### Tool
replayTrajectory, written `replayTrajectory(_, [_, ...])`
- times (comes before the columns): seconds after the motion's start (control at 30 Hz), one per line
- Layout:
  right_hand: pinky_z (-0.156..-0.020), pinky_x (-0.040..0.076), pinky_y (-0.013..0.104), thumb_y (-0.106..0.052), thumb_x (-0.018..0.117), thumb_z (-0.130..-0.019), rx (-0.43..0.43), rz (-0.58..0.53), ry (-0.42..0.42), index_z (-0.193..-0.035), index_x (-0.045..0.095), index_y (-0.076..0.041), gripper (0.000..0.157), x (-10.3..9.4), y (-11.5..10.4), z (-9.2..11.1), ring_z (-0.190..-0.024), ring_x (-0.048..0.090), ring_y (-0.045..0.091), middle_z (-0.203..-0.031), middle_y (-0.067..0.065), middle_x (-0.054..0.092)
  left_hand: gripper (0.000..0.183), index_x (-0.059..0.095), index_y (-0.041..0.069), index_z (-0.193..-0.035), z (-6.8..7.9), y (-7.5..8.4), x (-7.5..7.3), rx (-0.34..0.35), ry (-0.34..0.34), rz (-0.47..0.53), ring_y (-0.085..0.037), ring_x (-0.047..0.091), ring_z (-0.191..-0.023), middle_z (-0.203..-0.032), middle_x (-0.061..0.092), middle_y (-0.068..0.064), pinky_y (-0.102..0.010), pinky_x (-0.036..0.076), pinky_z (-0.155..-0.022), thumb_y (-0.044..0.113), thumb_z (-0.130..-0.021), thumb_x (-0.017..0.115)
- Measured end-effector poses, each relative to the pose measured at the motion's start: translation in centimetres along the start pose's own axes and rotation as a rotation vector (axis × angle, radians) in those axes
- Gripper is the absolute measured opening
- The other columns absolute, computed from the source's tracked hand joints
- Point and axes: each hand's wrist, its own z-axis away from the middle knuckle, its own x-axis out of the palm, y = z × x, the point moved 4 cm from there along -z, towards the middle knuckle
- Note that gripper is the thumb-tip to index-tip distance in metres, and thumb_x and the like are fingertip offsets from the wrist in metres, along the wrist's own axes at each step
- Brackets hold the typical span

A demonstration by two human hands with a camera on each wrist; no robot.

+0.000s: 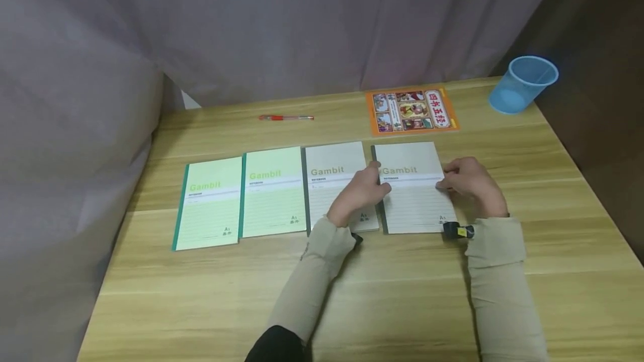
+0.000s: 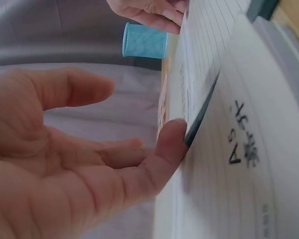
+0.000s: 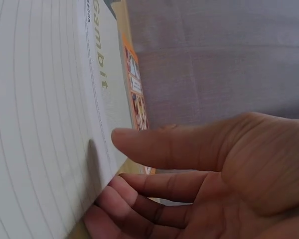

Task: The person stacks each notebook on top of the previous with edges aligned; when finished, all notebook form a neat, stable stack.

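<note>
Four-sided Gambit notebooks lie in a row. At its right end is a grey-white notebook point(image 1: 415, 200) with a dark spine, lying between the two hands. My left hand point(image 1: 354, 194) reaches over the neighbouring grey-white notebook point(image 1: 327, 161); a fingertip touches the right one's spine side, and the thumb stands apart in the left wrist view. At the right notebook's outer edge is my right hand point(image 1: 473, 180), its fingertips touching that edge. In the right wrist view its thumb point(image 3: 159, 147) stretches out near the cover, over bent fingers.
Two pale green notebooks point(image 1: 211, 217) point(image 1: 274, 211) continue the row leftward. Behind lie a red pen point(image 1: 284, 118) and an orange picture booklet point(image 1: 412, 109). A blue mesh cup point(image 1: 523, 85) stands at the table's back right corner. Grey curtain point(image 1: 261, 27) hangs behind the wooden table point(image 1: 402, 306).
</note>
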Motion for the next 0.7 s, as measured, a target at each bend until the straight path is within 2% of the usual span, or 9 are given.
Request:
replayTrajectory(0.1, [-0.078,0.051,0.039,-0.003,0.065,-0.09,-0.001,0.039,0.012,-0.13,0.049,0.024,0.051,-0.2,0.3,-0.1,-0.097,0.061,0.037,-0.12,0.038,0.058,0.067,0.024,-0.008,-0.155,0.0,-0.1,0.3,0.009,0.005,0.05,-0.014,0.046,-0.062,-0.119,0.065,-0.024,-0.025,0.04,-0.055,0.008,-0.098,0.055])
replayTrajectory(0.2, [-0.079,0.048,0.04,-0.004,0.066,-0.089,0.002,0.072,0.026,-0.128,0.05,0.024,0.051,-0.3,0.5,-0.2,-0.1,0.058,0.041,-0.118,0.037,0.058,0.066,0.026,-0.006,-0.155,-0.1,0.0,0.7,0.002,0.014,0.065,-0.018,0.052,-0.068,-0.114,0.067,-0.024,-0.027,0.042,-0.059,0.008,-0.097,0.056])
replayTrajectory(0.27, [-0.077,0.048,0.039,-0.005,0.067,-0.088,0.002,0.081,0.032,-0.126,0.051,0.024,0.05,-0.3,0.5,-0.2,-0.099,0.058,0.04,-0.116,0.036,0.058,0.066,0.028,-0.005,-0.154,-0.2,0.1,0.9,-0.008,0.037,0.056,-0.02,0.057,-0.076,-0.117,0.067,-0.023,-0.028,0.045,-0.063,0.008,-0.097,0.057])
replayTrajectory(0.33, [-0.074,0.05,0.037,-0.004,0.067,-0.088,0.009,0.063,0.034,-0.125,0.052,0.024,0.049,-0.3,0.5,-0.3,-0.096,0.059,0.038,-0.116,0.036,0.058,0.066,0.029,-0.004,-0.154,-0.3,0.2,1.0,-0.029,0.062,0.062,-0.024,0.059,-0.079,-0.117,0.067,-0.023,-0.031,0.047,-0.064,0.008,-0.097,0.058])
replayTrajectory(0.43, [-0.07,0.052,0.034,-0.003,0.066,-0.089,0.03,0.005,0.033,-0.126,0.051,0.023,0.048,-0.2,0.6,-0.5,-0.092,0.061,0.034,-0.117,0.036,0.057,0.065,0.032,-0.002,-0.154,-0.3,0.3,1.0,-0.067,0.104,0.089,-0.026,0.059,-0.096,-0.136,0.058,-0.023,-0.034,0.05,-0.075,0.008,-0.096,0.06])
replayTrajectory(0.53, [-0.071,0.053,0.033,-0.004,0.066,-0.09,0.057,-0.038,0.022,-0.129,0.049,0.022,0.049,-0.3,0.7,-0.5,-0.094,0.06,0.033,-0.121,0.035,0.055,0.063,0.036,-0.001,-0.153,-0.4,0.3,1.0,-0.084,0.129,0.114,-0.026,0.057,-0.108,-0.146,0.05,-0.022,-0.035,0.051,-0.083,0.004,-0.095,0.06])
replayTrajectory(0.7, [-0.076,0.053,0.035,-0.007,0.064,-0.093,0.065,-0.049,-0.003,-0.134,0.045,0.02,0.052,-0.6,0.9,-0.4,-0.1,0.059,0.033,-0.125,0.034,0.053,0.059,0.038,-0.008,-0.149,-0.7,0.3,1.2,-0.08,0.161,0.244,-0.024,0.062,-0.109,-0.133,0.06,-0.021,-0.029,0.053,-0.086,-0.006,-0.093,0.057])
